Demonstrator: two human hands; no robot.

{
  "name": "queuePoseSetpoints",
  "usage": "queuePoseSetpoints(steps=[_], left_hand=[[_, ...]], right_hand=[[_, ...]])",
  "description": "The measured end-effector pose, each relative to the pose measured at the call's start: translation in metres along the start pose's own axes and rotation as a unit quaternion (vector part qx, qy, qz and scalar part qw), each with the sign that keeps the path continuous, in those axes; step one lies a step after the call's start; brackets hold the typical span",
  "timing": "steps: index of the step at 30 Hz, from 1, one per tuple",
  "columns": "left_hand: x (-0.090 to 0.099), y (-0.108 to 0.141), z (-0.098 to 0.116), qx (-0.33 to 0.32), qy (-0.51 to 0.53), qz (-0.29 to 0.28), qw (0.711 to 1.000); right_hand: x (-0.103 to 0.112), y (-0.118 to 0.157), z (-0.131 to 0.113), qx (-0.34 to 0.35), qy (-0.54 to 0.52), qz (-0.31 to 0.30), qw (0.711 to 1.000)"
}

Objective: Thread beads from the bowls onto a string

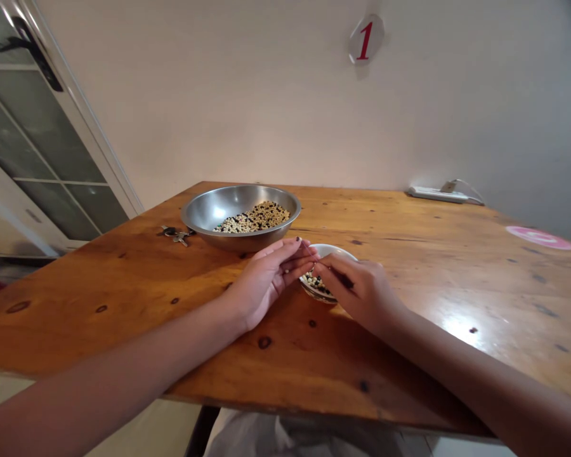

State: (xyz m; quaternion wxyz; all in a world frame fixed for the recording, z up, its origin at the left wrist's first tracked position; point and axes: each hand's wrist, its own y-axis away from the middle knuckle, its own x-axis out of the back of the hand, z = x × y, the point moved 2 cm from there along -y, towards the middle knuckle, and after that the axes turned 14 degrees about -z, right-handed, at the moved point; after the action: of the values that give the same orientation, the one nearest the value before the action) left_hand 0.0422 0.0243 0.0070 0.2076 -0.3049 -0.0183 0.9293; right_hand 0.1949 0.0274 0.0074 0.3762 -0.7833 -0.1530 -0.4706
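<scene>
My left hand (271, 273) is turned palm up with fingers pressed together, and a small dark piece shows at its thumb tip. My right hand (361, 285) pinches close against those fingertips. A thin strand (309, 249) seems to run between the two; its exact kind is too fine to tell. Just under both hands stands a small white bowl (335, 249), partly hidden by the right hand. Inside it lie cream and black bead-like pieces (318, 282). Behind the left hand sits a wide metal bowl (204, 219) holding many similar cream and black pieces (261, 217).
Keys (178, 235) lie left of the metal bowl on the wooden table (124, 285). A white power strip (438, 193) with a plug is at the back right, near a pink round sticker (538, 237). The wall rises behind; a glazed door (42, 120) is at left.
</scene>
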Motion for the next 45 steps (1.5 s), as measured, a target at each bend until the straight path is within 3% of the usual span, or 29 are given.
queuePoseSetpoints(steps=[19,28,34,41,43,45], left_hand=[[0.004,0.000,0.000,-0.011,-0.056,-0.019,0.998],[0.003,-0.002,0.005,-0.028,-0.163,-0.048,0.985],[0.005,-0.002,0.009,-0.032,-0.264,-0.059,0.962],[0.005,0.000,0.008,-0.039,-0.444,-0.078,0.892],[0.006,-0.002,0.006,-0.029,-0.421,-0.069,0.904],[0.007,-0.005,0.004,-0.004,-0.322,-0.043,0.946]], right_hand=[[-0.002,0.000,0.002,-0.012,0.004,-0.021,1.000],[0.000,0.000,0.001,-0.007,-0.002,-0.057,0.998],[0.000,0.001,0.001,-0.025,0.001,-0.063,0.998],[-0.002,0.000,0.005,-0.046,-0.014,-0.077,0.996],[-0.002,-0.001,0.007,-0.060,-0.024,-0.077,0.995],[-0.002,-0.002,0.008,-0.073,-0.028,-0.073,0.994]])
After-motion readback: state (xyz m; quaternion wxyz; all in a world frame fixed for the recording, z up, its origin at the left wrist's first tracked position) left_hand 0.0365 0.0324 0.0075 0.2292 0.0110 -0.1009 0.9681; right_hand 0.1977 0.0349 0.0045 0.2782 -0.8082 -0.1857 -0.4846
